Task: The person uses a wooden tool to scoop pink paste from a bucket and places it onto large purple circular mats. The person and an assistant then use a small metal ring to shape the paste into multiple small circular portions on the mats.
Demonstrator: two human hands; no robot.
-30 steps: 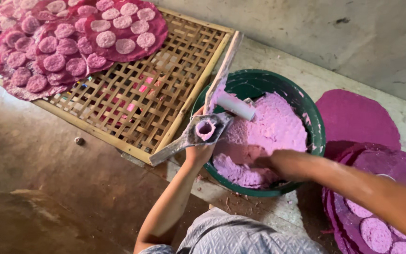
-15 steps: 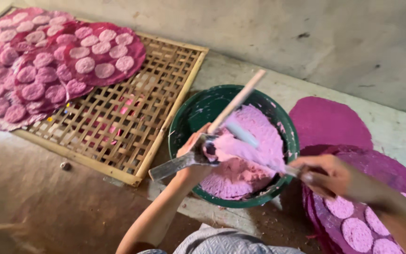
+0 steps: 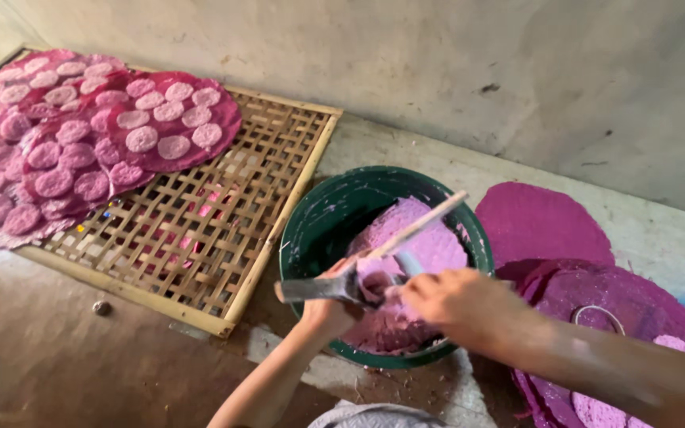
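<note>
Metal mould [image 3: 334,287] in left hand [image 3: 328,309] grip, right hand [image 3: 457,305] blurred, grip unclear, over green basin [image 3: 311,230]

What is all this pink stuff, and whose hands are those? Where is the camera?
The camera sits on a person's head and looks down, so the two bare arms reaching in from the bottom are that person's own. The left hand grips a small metal tool over a green bucket full of pale pink paste. The right hand is at the paste too, beside a pale stick that slants up over the bucket rim; what it holds is blurred. To the left lies a woven bamboo rack carrying magenta round sheets dotted with lighter pink discs. To the right, more magenta sheets lie stacked on the concrete ledge.
</note>
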